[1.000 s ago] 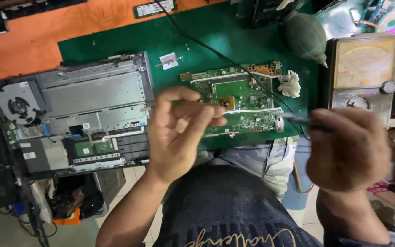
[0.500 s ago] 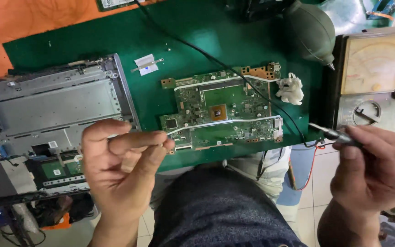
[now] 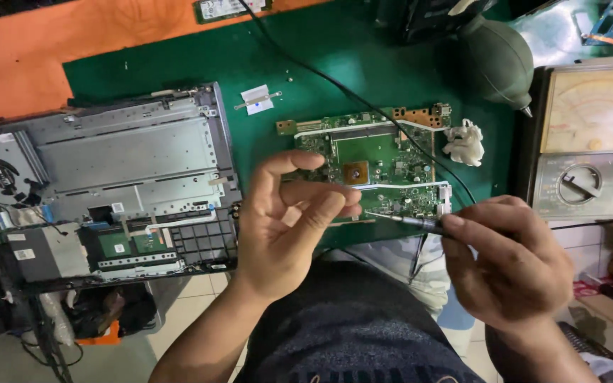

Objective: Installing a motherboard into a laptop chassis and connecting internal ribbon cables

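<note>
just off the green mat's near edge, the right hand (image 3: 512, 266) pinches a thin metal probe (image 3: 409, 221), tip over the bare motherboard (image 3: 384, 159). left hand (image 3: 285, 220) hovers, fingers loosely curled, empty. the board looks light, stiff, fragile; best held by its edges.

Green circuit board (image 3: 384, 159): matt laminate studded with glossy solder points, white plastic strips along two edges, a gold-toned metal square at centre; beneath it, a green mat (image 3: 179, 64) of matt, slightly mottled rubbery finish over an orange, dull table surface (image 3: 51, 50). Opened laptop base (image 3: 108, 177): brushed grey metal shielding, matt black plastic framing. Probe (image 3: 409, 221) in the right hand (image 3: 509, 266): thin bright metal tip, dark plastic shaft; wad of crumpled white tissue (image 3: 464, 142); air blower bulb (image 3: 498, 60) of smooth, dull olive rubber.
</note>
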